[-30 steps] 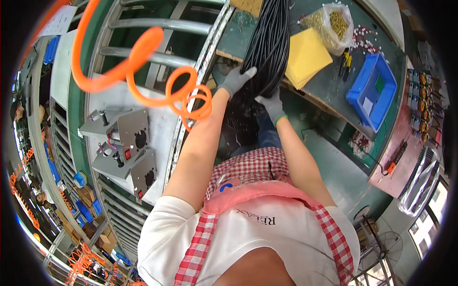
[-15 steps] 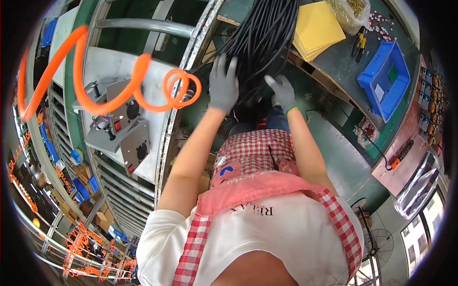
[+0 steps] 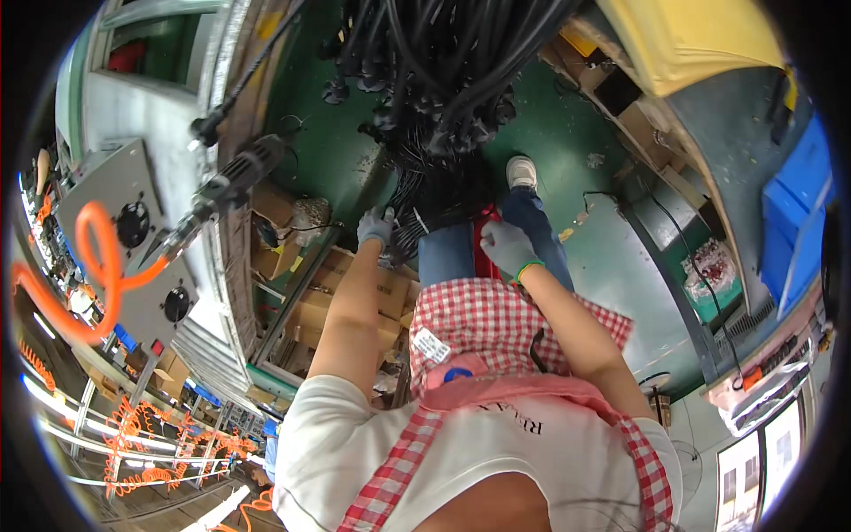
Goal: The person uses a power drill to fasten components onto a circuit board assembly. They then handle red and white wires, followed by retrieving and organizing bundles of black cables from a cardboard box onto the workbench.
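Observation:
A thick bundle of black cables (image 3: pixel 425 53) hangs down in front of me, with many black plug-like ends. Thinner dark strands (image 3: pixel 434 182) bunch below it, close to my legs. My left hand (image 3: pixel 376 228), in a grey glove, is at the left edge of these strands with its fingers bent; what lies in them is hidden. Over my thigh, my right hand (image 3: pixel 510 248), also gloved, is curled closed beside a red surface (image 3: pixel 485 241). Whether it grips anything there does not show. My checked apron (image 3: pixel 479 324) lies just below both hands.
At the right, a workbench carries yellow sheets (image 3: pixel 700 40) and a blue bin (image 3: pixel 798 213). Cardboard boxes (image 3: pixel 363 288) stand low at the left. An orange coiled hose (image 3: pixel 106 275) with a black tool (image 3: pixel 235 177) hangs by the metal frame.
The view has come lower and closer to the cable bundle. Both hands have left their place beside the upper cables and come down near my legs. My right hand has gone from open to curled.

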Action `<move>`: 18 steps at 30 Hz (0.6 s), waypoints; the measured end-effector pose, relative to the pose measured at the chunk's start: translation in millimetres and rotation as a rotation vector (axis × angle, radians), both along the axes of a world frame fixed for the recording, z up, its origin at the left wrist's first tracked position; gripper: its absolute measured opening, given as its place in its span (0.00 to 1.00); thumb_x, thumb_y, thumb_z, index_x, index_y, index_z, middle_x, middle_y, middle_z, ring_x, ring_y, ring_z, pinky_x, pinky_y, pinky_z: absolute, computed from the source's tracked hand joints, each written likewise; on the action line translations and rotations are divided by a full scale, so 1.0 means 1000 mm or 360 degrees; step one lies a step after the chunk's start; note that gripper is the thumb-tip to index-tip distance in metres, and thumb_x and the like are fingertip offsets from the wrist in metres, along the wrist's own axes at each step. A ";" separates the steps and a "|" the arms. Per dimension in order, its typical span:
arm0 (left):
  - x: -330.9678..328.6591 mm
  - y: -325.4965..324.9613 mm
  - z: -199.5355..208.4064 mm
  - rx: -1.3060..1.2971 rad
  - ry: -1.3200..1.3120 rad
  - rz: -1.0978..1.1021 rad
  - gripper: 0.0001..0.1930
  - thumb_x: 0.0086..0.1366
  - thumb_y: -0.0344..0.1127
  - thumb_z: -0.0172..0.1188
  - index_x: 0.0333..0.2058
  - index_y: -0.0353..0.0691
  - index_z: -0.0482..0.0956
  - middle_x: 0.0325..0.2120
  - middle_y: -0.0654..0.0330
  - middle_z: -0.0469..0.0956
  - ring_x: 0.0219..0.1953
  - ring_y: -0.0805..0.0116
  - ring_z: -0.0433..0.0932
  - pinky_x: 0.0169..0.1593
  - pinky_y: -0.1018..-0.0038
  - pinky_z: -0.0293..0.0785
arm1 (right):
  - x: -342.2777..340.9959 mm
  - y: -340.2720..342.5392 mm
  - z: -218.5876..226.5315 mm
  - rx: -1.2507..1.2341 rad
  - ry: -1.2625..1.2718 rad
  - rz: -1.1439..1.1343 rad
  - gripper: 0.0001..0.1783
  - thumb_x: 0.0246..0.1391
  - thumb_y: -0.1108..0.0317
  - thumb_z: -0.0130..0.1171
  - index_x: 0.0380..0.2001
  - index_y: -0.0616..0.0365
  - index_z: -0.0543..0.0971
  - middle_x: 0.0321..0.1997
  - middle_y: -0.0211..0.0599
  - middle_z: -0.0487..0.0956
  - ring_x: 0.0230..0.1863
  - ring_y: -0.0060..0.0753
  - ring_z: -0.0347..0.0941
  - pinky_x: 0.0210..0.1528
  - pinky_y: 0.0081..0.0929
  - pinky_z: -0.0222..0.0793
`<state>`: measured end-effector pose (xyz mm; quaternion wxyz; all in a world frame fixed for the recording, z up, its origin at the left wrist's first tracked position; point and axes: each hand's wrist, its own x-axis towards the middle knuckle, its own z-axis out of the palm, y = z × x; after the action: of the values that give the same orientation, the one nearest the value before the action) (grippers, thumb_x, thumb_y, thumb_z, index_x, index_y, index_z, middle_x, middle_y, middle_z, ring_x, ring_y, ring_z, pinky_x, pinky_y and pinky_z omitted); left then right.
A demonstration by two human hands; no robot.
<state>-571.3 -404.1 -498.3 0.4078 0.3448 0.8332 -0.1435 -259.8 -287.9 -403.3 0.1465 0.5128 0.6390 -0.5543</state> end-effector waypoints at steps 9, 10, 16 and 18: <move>0.024 -0.009 -0.124 -0.0522 -0.0934 0.0382 0.33 0.63 0.63 0.47 0.44 0.34 0.78 0.40 0.47 0.79 0.42 0.55 0.79 0.48 0.66 0.74 | -0.013 -0.030 -0.048 -0.0151 0.0194 -0.0344 0.09 0.49 0.65 0.57 0.33 0.56 0.76 0.33 0.41 0.78 0.37 0.43 0.76 0.40 0.39 0.72; 0.022 -0.018 -0.127 -0.0637 -0.1012 0.0463 0.33 0.63 0.63 0.47 0.44 0.33 0.78 0.38 0.47 0.80 0.40 0.56 0.80 0.47 0.67 0.74 | -0.006 -0.040 -0.049 -0.0024 0.0182 -0.0473 0.08 0.49 0.65 0.57 0.32 0.55 0.77 0.32 0.40 0.79 0.35 0.41 0.77 0.38 0.37 0.72; 0.037 0.048 0.030 -0.0954 -0.1667 0.1305 0.30 0.61 0.60 0.53 0.40 0.34 0.79 0.28 0.53 0.81 0.27 0.66 0.81 0.30 0.73 0.79 | 0.013 -0.060 -0.039 -0.0200 0.0030 -0.0828 0.11 0.47 0.64 0.60 0.35 0.54 0.78 0.33 0.39 0.80 0.37 0.33 0.78 0.41 0.29 0.73; 0.038 0.040 0.052 -0.0685 -0.1634 0.1369 0.28 0.62 0.57 0.54 0.40 0.32 0.78 0.29 0.53 0.81 0.26 0.66 0.81 0.30 0.73 0.79 | -0.010 -0.065 -0.024 -0.0468 0.0210 -0.1061 0.19 0.45 0.61 0.64 0.41 0.56 0.76 0.38 0.39 0.80 0.42 0.30 0.78 0.45 0.27 0.72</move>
<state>-533.3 -363.8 -445.8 0.8293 -0.0796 0.5509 0.0498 -270.2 -352.7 -427.5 -0.0116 0.6295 0.3585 -0.6893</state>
